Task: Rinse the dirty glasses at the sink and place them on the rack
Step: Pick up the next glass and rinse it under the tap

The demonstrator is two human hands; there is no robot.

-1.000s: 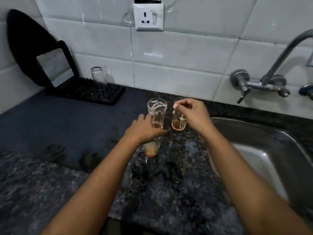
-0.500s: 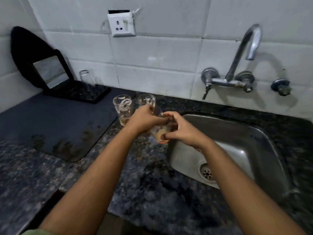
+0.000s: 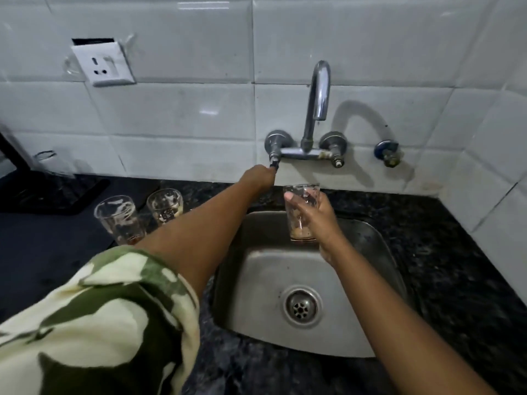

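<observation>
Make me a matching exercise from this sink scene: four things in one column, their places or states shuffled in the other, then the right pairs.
Things:
1. left hand
2. held glass
3. two dirty glasses
4. clean glass

Places:
A. standing on the counter left of the sink
B. on the black rack
C. at the tap's left handle
D. in the right hand, over the sink basin

Pairs: 1-C, 2-D, 3-A, 4-B

Counter (image 3: 445,260): dark speckled stone.
Left end: two dirty glasses (image 3: 119,219), black rack (image 3: 57,192) at back edge.
Middle: steel sink (image 3: 256,283).
</observation>
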